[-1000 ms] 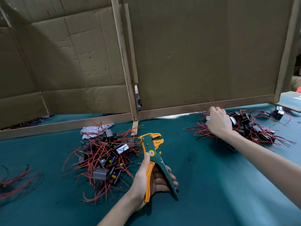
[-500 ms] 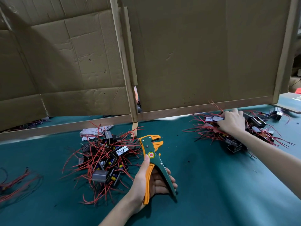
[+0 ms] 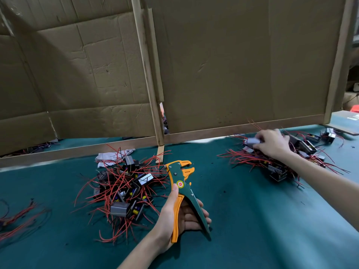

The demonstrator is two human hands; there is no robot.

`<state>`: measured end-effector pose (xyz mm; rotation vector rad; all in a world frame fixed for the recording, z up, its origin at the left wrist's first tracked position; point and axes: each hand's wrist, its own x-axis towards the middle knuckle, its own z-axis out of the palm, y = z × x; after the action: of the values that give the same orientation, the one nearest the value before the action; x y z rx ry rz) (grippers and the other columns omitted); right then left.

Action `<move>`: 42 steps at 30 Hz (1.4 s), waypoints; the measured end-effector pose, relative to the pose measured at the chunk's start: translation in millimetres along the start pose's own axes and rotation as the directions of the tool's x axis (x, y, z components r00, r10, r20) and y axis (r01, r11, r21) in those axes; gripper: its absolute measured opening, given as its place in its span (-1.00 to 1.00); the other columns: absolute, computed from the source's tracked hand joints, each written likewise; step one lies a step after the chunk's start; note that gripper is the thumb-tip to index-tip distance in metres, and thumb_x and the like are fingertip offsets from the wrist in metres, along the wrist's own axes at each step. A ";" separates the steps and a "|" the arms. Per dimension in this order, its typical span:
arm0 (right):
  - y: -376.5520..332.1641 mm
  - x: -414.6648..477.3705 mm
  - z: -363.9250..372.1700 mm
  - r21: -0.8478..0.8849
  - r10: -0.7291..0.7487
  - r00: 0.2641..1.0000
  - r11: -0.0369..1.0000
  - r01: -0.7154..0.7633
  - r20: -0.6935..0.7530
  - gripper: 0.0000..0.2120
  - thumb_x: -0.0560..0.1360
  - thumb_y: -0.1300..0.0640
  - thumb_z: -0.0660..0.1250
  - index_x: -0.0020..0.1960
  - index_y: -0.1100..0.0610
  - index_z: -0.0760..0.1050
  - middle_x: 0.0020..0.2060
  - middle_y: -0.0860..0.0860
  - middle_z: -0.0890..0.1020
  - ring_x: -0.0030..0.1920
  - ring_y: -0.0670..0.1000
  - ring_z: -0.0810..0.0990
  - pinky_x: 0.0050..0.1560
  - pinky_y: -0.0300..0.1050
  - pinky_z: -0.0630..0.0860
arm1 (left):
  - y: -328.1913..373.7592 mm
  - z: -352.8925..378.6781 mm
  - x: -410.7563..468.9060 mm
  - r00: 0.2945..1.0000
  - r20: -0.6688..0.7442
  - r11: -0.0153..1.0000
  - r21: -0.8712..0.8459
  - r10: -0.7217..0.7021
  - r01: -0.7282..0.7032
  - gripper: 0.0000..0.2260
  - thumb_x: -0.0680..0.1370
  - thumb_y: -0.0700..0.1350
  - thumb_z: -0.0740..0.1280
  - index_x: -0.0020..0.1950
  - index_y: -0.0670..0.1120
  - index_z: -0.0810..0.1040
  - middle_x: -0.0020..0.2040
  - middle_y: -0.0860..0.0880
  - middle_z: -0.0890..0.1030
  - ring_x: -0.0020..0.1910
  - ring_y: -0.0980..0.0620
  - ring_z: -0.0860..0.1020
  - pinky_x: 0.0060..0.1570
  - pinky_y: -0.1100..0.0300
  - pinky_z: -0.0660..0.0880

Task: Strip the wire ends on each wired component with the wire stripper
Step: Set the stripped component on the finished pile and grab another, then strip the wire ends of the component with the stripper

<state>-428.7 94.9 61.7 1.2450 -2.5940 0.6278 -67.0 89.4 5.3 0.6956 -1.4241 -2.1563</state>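
Wire stripper (image 3: pixel 180 177) is being gripped by left hand (image 3: pixel 174 216) near front edge of counter (image 3: pixel 252 220), jaws empty; right hand (image 3: pixel 272 144) is pinching grey component (image 3: pixel 253 141) from pile (image 3: pixel 275 171) at far right corner; stripping seemingly far from done.

Right hand (image 3: pixel 273 145) shifted, now grips gray component (image 3: pixel 253 141).

The right hand (image 3: pixel 272 144), upper right, is motion-smeared — grip unreadable; the wire bundle (image 3: pixel 17 216) at lower left runs off-frame.
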 end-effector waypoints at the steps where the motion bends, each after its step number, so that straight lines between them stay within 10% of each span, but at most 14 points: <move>1: -0.7 2.1 -3.5 0.146 0.070 0.991 0.988 -0.053 -0.113 -0.73 0.47 0.07 0.43 0.13 0.12 0.55 0.13 0.13 0.57 0.27 0.18 0.36 0.24 0.15 0.24 | -0.4 -0.1 0.2 1.000 -0.002 1.000 0.002 0.001 -0.001 -0.24 0.45 0.36 0.03 0.00 -0.35 0.52 -0.12 -0.38 0.59 -0.12 -0.30 0.62 -0.11 -0.06 0.58; 7: -8.7 3.9 -30.2 0.352 0.017 0.862 0.917 0.189 -0.507 -0.77 0.48 0.32 0.34 0.11 0.25 0.40 0.07 0.21 0.51 0.09 0.19 0.43 0.11 0.09 0.31 | -0.6 -0.1 1.7 1.000 0.002 1.000 -0.008 -0.004 0.004 -0.24 0.45 0.36 0.02 -0.01 -0.36 0.53 -0.11 -0.38 0.59 -0.12 -0.30 0.62 -0.12 -0.05 0.58; 11: -38.9 -14.0 -29.6 0.817 -0.017 0.999 0.575 0.037 -0.033 -0.71 0.55 0.29 0.32 0.22 0.31 0.35 -0.08 0.16 0.58 -0.20 0.10 0.59 -0.15 -0.05 0.61 | -0.4 0.5 1.6 1.000 -0.002 1.000 -0.017 -0.005 0.005 -0.25 0.46 0.35 0.02 0.00 -0.36 0.52 -0.12 -0.38 0.58 -0.13 -0.30 0.62 -0.12 -0.06 0.58; 14: -60.4 -37.7 -15.2 0.911 -0.211 0.899 0.249 -0.330 0.383 -0.76 0.57 0.23 0.28 0.17 0.35 0.43 -0.15 0.23 0.61 -0.28 0.09 0.59 -0.29 -0.15 0.63 | 0.4 1.1 1.2 1.000 -0.015 0.999 -0.035 -0.003 0.003 -0.25 0.46 0.35 0.03 0.00 -0.36 0.52 -0.12 -0.38 0.58 -0.14 -0.31 0.62 -0.12 -0.08 0.59; 18: -78.1 -68.6 23.4 0.839 -0.301 0.814 0.408 -0.361 0.497 -0.85 0.56 0.29 0.26 -0.17 0.28 0.52 -0.31 0.13 0.53 -0.34 0.00 0.44 -0.36 -0.26 0.42 | -0.1 -1.1 1.9 0.999 -0.046 0.998 -0.066 0.003 -0.006 -0.24 0.45 0.36 0.04 0.02 -0.37 0.52 -0.13 -0.38 0.59 -0.14 -0.32 0.62 -0.10 -0.10 0.59; 25: -78.1 -87.2 53.0 0.598 -0.226 0.930 0.802 0.008 0.290 -0.88 0.48 0.10 0.42 -0.22 0.08 0.58 -0.39 -0.08 0.61 -0.39 -0.12 0.48 -0.40 -0.39 0.35 | -1.5 -3.3 5.1 0.998 -0.058 0.994 -0.107 0.010 -0.016 -0.25 0.46 0.37 0.07 -0.03 -0.34 0.58 -0.13 -0.38 0.59 -0.13 -0.33 0.62 -0.11 -0.10 0.58; 32: -40.3 -87.2 41.5 0.832 -0.185 0.906 0.496 -0.247 0.379 -0.71 0.55 0.47 0.11 -0.04 0.18 0.53 -0.11 0.22 0.62 -0.37 0.04 0.55 -0.41 -0.18 0.51 | -1.8 -1.7 4.6 0.999 -0.043 0.993 -0.114 0.017 -0.022 -0.26 0.45 0.35 0.07 -0.04 -0.35 0.57 -0.15 -0.37 0.59 -0.15 -0.31 0.62 -0.13 -0.09 0.59; 38: -42.7 -95.8 32.5 0.699 -0.532 0.770 0.697 0.162 0.352 -0.55 0.39 0.44 0.40 0.03 -0.09 0.63 0.08 -0.10 0.56 0.03 -0.13 0.48 -0.05 -0.38 0.37 | -1.2 -2.4 3.7 0.997 -0.067 0.993 -0.107 0.038 -0.045 -0.26 0.43 0.35 0.09 -0.04 -0.35 0.58 -0.14 -0.37 0.59 -0.14 -0.31 0.63 -0.10 -0.12 0.59; 42: -54.4 -104.8 41.6 0.662 -0.601 0.756 0.680 0.314 0.258 -0.68 0.41 0.35 0.46 -0.16 -0.09 0.65 0.03 -0.07 0.55 -0.10 -0.31 0.51 -0.06 -0.40 0.37 | -1.9 -2.8 4.4 0.996 -0.080 0.993 -0.103 0.049 -0.058 -0.27 0.43 0.35 0.10 -0.07 -0.33 0.60 -0.14 -0.38 0.59 -0.13 -0.32 0.62 -0.10 -0.12 0.59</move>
<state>-320.4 118.7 3.6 2.4412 -2.2520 1.1920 -68.8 85.4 1.9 0.6865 -1.2659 -2.1224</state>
